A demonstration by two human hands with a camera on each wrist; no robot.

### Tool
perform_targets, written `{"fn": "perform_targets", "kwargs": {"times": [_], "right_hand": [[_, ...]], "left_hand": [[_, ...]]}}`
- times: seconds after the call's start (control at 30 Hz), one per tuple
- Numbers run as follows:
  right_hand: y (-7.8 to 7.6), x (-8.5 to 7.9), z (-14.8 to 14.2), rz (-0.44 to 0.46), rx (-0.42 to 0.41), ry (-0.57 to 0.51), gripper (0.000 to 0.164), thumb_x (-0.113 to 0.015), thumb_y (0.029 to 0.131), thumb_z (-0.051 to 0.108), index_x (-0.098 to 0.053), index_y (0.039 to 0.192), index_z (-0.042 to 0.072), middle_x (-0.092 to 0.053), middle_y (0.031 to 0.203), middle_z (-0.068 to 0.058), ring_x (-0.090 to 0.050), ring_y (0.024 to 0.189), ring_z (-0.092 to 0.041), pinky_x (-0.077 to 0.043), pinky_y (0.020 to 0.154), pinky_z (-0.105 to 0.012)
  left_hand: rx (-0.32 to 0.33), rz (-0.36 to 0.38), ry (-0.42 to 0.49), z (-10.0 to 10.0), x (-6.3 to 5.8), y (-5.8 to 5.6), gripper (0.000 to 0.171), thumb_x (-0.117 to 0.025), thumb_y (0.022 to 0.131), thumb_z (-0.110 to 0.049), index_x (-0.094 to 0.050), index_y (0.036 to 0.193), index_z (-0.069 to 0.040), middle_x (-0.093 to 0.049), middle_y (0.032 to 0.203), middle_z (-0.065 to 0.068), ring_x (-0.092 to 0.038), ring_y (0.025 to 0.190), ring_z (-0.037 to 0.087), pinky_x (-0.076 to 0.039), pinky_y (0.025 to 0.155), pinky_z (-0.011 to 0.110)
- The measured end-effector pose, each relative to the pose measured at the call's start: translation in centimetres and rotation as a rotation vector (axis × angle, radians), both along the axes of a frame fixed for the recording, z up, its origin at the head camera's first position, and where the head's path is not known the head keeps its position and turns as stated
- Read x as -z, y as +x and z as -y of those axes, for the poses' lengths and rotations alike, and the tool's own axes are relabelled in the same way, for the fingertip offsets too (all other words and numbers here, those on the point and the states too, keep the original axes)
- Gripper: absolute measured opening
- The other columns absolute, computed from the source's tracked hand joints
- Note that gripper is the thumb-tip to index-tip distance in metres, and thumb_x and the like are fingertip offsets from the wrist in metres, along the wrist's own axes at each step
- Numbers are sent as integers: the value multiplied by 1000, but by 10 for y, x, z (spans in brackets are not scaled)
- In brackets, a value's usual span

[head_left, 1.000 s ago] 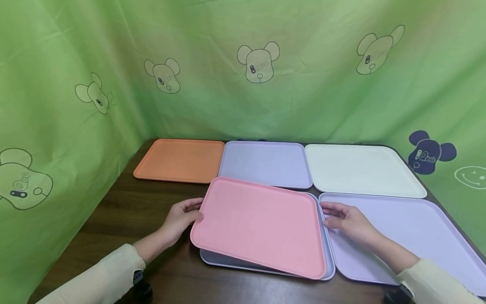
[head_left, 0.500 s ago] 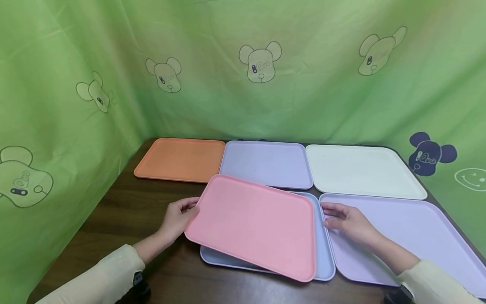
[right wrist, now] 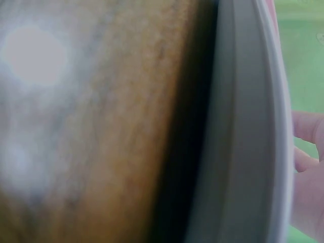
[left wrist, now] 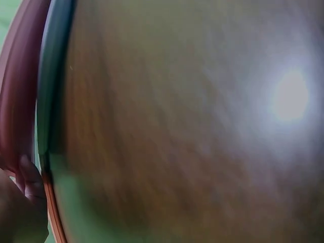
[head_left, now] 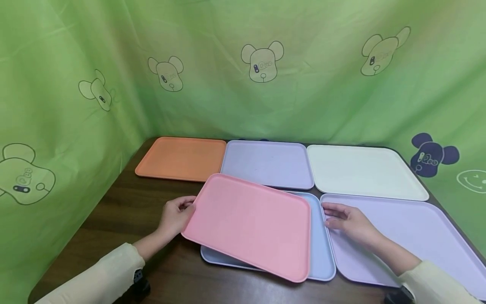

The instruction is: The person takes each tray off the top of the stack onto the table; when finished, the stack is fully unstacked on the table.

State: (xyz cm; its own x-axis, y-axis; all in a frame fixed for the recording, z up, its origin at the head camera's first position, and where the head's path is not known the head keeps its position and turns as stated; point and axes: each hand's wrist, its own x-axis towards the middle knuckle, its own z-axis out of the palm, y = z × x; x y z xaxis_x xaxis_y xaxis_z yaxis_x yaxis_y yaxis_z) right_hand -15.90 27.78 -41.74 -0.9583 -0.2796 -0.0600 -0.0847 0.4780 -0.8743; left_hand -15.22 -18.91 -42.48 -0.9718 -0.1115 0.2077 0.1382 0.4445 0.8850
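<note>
My left hand (head_left: 175,216) pinches the left edge of a pink tray (head_left: 250,228), thumb on top, in the head view. That tray slants over a light blue tray (head_left: 322,249), covering most of it, its left side raised. At the blue tray's right rim rests my right hand (head_left: 351,223), fingertips against the edge and fingers loosely bent, above a lilac tray (head_left: 410,236). In the left wrist view, the fingers (left wrist: 30,179) meet the pink rim. The right wrist view shows fingers (right wrist: 306,126) beside a pale tray rim (right wrist: 278,131).
Along the back lie an orange tray (head_left: 182,158), another lilac tray (head_left: 265,164) and a white tray (head_left: 364,171), side by side. All stand on a dark wooden table (head_left: 125,202). A green curtain (head_left: 212,105) with printed bear heads hangs behind and at the left.
The left hand has drawn the pink tray to the left, so more of the blue tray's right side shows. The right hand has stayed at the blue tray's rim.
</note>
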Motion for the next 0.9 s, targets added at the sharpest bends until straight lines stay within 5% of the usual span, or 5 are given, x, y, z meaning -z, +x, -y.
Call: {"fn": "perform_targets", "kwargs": {"times": [0.6,0.9], "right_hand": [[0,0,0,1,-9,-8,57,-67,89,5,-42,134,-19,-50,132,-34,-61,104,-8,-47,83,-15],[-1,-1,-1,-5,6,8,57,-68,89,8,-45,134,-16,-52,131,-32,-55,103,5,-44,83,-12]], "left_hand": [[-10,11,34,25,2,-5,21,-61,90,2,-71,108,6,-65,80,11,-57,69,13,-47,57,21],[-38,1,53,41,-9,-5,22,-61,91,1,-70,110,6,-64,80,13,-56,66,10,-48,55,21]]}}
